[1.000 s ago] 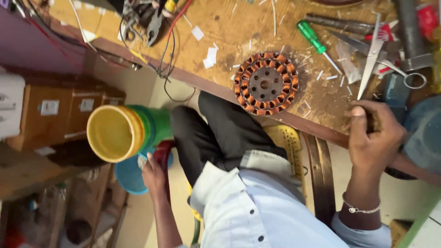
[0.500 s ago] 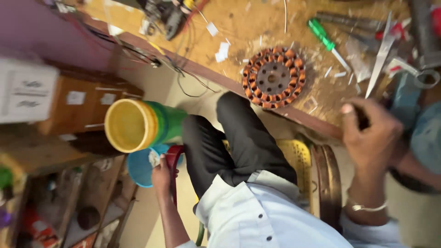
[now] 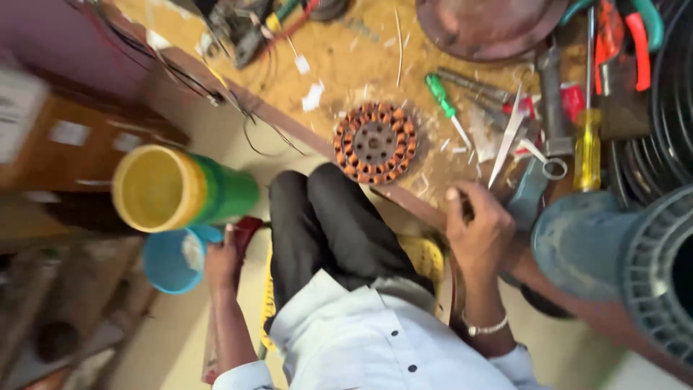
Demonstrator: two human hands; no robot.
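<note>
My left hand point(image 3: 220, 261) reaches down beside my black trousers to a blue cup point(image 3: 170, 258) on the floor. Its fingertips rest on a dark red object point(image 3: 247, 227) next to the cup; the grip itself is hidden. My right hand point(image 3: 478, 225), with a bracelet at the wrist, is curled into a fist on the edge of the wooden workbench point(image 3: 346, 65). Whether it holds anything is not visible. A round motor stator with copper windings point(image 3: 375, 142) lies on the bench just left of that hand.
A yellow-and-green tub point(image 3: 180, 189) lies above the blue cup. The bench carries a green screwdriver point(image 3: 442, 100), a yellow screwdriver point(image 3: 588, 144), scissors point(image 3: 516, 137), pliers, wires and a round metal cover point(image 3: 491, 25). A grey-blue motor housing point(image 3: 621, 260) sits at right.
The view has swung and moved closer, so the stator and tools now sit nearer the middle. Both hands keep roughly their places: left by the blue cup, right on the bench edge.
</note>
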